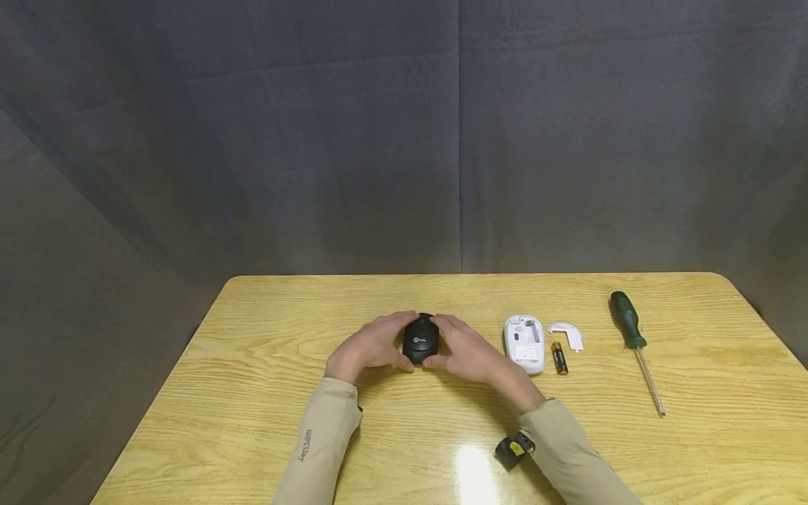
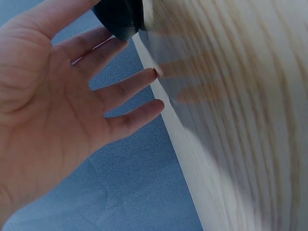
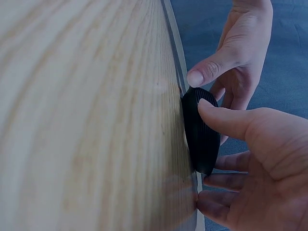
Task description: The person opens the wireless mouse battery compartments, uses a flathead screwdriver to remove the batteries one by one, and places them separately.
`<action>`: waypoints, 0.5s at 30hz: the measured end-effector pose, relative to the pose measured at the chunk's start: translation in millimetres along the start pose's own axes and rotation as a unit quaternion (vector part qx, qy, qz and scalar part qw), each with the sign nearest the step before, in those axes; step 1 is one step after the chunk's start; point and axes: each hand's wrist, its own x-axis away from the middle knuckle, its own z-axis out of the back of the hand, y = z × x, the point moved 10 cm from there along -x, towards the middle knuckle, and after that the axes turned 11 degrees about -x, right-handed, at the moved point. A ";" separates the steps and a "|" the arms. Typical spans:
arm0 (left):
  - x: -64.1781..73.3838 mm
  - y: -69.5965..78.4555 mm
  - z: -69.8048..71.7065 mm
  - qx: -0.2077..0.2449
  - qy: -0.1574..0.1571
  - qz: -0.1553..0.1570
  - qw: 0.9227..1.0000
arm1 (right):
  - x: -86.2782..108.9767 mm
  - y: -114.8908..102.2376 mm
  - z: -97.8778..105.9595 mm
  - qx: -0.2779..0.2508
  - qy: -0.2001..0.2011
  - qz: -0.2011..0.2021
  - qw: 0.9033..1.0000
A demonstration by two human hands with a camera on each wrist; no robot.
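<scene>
A black computer mouse (image 1: 421, 339) lies on the wooden table between my two hands, its logo facing up. On its left side my left hand (image 1: 376, 341) holds it between thumb and fingers. My right hand (image 1: 470, 352) holds the opposite side, thumb near the front edge and fingertips at the far end. In the right wrist view, the right thumb presses the ribbed side of the mouse (image 3: 202, 132), and the left thumb meets its upper end. Only one end of the mouse (image 2: 120, 17) shows in the left wrist view, where the ring and little fingers spread away from it.
To the right lies a white mouse (image 1: 525, 354), underside up with its battery bay uncovered. Beside it are a white curved cover (image 1: 570, 334) and a battery (image 1: 560, 358). Further right is a green-handled screwdriver (image 1: 625, 318). A dark grey curtain (image 1: 379, 140) hangs behind the table.
</scene>
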 end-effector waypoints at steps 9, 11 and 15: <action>-1.0 2.6 -0.9 -0.011 0.000 -0.006 1.000 | 0.6 -1.1 -1.4 -0.004 -0.014 0.012 1.000; -0.9 2.2 -1.4 -0.013 -0.001 -0.004 1.000 | 0.4 -2.1 -1.8 -0.001 -0.016 0.018 1.000; -0.7 2.3 -1.4 -0.011 0.000 -0.003 1.000 | -0.1 -3.4 -1.4 0.002 -0.014 0.026 1.000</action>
